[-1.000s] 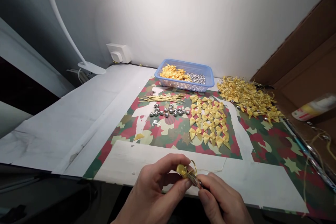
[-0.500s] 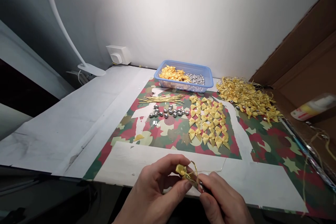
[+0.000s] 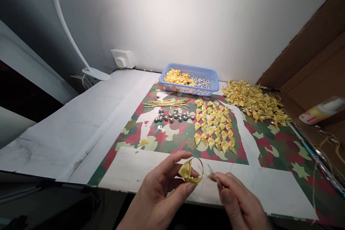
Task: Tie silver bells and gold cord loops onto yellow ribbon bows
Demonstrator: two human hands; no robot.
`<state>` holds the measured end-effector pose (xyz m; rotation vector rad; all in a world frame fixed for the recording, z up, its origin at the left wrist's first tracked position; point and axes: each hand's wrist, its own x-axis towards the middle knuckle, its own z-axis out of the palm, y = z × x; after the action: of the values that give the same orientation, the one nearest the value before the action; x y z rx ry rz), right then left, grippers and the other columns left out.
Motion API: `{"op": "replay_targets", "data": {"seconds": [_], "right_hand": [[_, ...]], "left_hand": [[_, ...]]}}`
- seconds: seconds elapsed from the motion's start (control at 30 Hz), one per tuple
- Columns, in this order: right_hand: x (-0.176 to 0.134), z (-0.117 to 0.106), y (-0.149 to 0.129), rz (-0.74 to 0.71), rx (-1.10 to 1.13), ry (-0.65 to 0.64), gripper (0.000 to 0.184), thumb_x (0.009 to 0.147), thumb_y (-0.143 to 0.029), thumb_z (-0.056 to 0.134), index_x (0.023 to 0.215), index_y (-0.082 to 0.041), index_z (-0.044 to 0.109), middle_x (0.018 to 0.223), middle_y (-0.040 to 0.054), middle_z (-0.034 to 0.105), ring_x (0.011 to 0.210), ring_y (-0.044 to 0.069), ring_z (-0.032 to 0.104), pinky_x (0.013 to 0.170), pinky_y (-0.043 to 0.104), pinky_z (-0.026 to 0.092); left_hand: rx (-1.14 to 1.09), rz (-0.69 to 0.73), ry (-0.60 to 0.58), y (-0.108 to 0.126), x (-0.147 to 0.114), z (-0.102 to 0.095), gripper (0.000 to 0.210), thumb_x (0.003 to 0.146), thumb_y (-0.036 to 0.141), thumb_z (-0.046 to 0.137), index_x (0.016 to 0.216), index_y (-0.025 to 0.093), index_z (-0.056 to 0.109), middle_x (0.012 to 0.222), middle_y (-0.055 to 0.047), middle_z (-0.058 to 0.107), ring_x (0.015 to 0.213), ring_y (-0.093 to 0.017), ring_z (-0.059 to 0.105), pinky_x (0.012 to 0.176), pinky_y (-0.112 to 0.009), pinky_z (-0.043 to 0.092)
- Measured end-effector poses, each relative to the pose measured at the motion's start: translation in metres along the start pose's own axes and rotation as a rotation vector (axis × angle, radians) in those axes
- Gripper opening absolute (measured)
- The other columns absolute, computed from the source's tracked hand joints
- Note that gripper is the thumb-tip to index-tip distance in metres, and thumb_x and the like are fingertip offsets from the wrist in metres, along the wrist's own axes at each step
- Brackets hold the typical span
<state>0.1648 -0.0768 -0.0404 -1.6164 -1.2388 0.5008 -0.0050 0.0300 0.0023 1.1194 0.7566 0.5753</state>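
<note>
My left hand (image 3: 164, 187) pinches a gold ribbon bow (image 3: 185, 170) between thumb and fingers, over the table's front edge. From the bow a loop of gold cord (image 3: 202, 172) stands out to the right. Closed around a thin, pointed metal tool (image 3: 212, 169), my right hand (image 3: 237, 196) is just right of the loop; the fingers hide most of the tool, so its kind is unclear. Beyond the hands lie rows of yellow bows (image 3: 214, 129), silver bells (image 3: 175, 115) and a bundle of gold cords (image 3: 168, 103).
A blue basket (image 3: 190, 67) with yellow bows and silver bells stands against the wall. To its right is a heap of finished-looking bows with cords (image 3: 253, 100), beside a cardboard panel (image 3: 304, 50) and a bottle (image 3: 320, 111). A white lamp (image 3: 95, 73) stands at left.
My right hand has drawn away to the right from the bow, and the metal tool's tip now shows. The bow has turned, its cord loop opening wider.
</note>
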Motion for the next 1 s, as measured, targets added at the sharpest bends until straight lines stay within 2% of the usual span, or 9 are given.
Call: {"op": "replay_targets", "data": {"seconds": [0.17,0.37,0.47,0.53,0.6,0.7,0.77,0.9,1.0], "right_hand": [[0.014,-0.03,0.032,0.05,-0.53,0.274,0.043,0.105,-0.05,0.037,0.123,-0.02,0.063,0.113,0.0128,0.075,0.097,0.026,0.073,0.074,0.031,0.057],[0.025,-0.05,0.063,-0.246,-0.999,0.332,0.052,0.107,-0.046,0.029,0.107,-0.011,0.069,0.101,0.0203,0.073,0.089,0.035,0.069,0.07,0.044,0.052],[0.023,-0.039,0.045,-0.265,-0.79,0.347,0.036,0.103,-0.04,0.044,0.116,-0.017,0.069,0.116,0.0179,0.071,0.103,0.035,0.066,0.08,0.046,0.051],[0.022,-0.025,0.023,-0.086,-0.379,0.28,0.033,0.102,-0.04,0.049,0.124,-0.022,0.066,0.124,0.0137,0.069,0.11,0.029,0.065,0.084,0.038,0.053],[0.025,-0.01,0.0,0.181,0.065,0.103,0.04,0.1,-0.052,0.05,0.127,-0.026,0.065,0.121,0.0108,0.07,0.099,0.025,0.068,0.07,0.03,0.054],[0.038,0.004,-0.02,0.339,0.499,-0.219,0.042,0.093,-0.057,0.06,0.117,-0.024,0.068,0.107,0.0076,0.071,0.087,0.02,0.066,0.07,0.026,0.05],[0.046,0.007,-0.026,0.345,0.564,-0.307,0.035,0.09,-0.054,0.066,0.099,-0.02,0.069,0.09,0.003,0.067,0.075,0.015,0.059,0.066,0.024,0.045],[0.05,0.007,-0.032,0.315,0.507,-0.197,0.035,0.089,-0.053,0.066,0.082,-0.019,0.064,0.073,-0.0034,0.054,0.064,0.011,0.046,0.06,0.023,0.034],[0.047,0.007,-0.036,0.266,0.484,-0.175,0.035,0.089,-0.053,0.066,0.08,-0.019,0.063,0.071,-0.004,0.052,0.062,0.01,0.043,0.058,0.024,0.031]], "left_hand": [[-0.05,-0.029,0.027,0.002,0.001,-0.005,0.053,0.091,0.028,0.072,0.14,0.033,0.051,0.096,0.001,0.074,0.091,-0.017,0.064,0.079,-0.025,0.052],[-0.049,-0.064,0.007,0.005,0.003,-0.003,0.041,0.09,0.028,0.074,0.126,0.03,0.055,0.091,0.003,0.071,0.082,-0.014,0.059,0.074,-0.022,0.048],[-0.023,-0.038,-0.022,0.006,0.004,-0.001,0.038,0.091,0.034,0.073,0.124,0.03,0.055,0.091,0.002,0.071,0.083,-0.015,0.06,0.074,-0.024,0.048],[-0.009,-0.031,-0.042,0.008,0.004,0.001,0.037,0.092,0.037,0.072,0.124,0.03,0.056,0.095,0.001,0.072,0.09,-0.017,0.063,0.08,-0.026,0.049],[0.007,-0.024,-0.077,0.011,0.003,0.002,0.037,0.092,0.038,0.072,0.124,0.031,0.057,0.101,-0.001,0.073,0.095,-0.019,0.066,0.086,-0.028,0.052],[0.086,0.023,-0.061,0.012,0.002,0.0,0.033,0.091,0.039,0.071,0.121,0.029,0.06,0.109,-0.003,0.075,0.098,-0.021,0.069,0.092,-0.03,0.055],[0.239,0.102,0.036,0.009,0.002,-0.003,0.029,0.091,0.037,0.07,0.117,0.028,0.063,0.107,-0.004,0.076,0.096,-0.023,0.071,0.089,-0.03,0.058],[0.562,0.294,0.318,-0.001,0.003,-0.006,0.023,0.087,0.031,0.07,0.109,0.028,0.068,0.095,-0.001,0.077,0.087,-0.022,0.074,0.079,-0.025,0.059],[0.548,0.342,0.369,-0.005,0.001,-0.003,0.023,0.087,0.032,0.069,0.109,0.029,0.07,0.094,0.0,0.078,0.084,-0.021,0.075,0.079,-0.025,0.059]]}}
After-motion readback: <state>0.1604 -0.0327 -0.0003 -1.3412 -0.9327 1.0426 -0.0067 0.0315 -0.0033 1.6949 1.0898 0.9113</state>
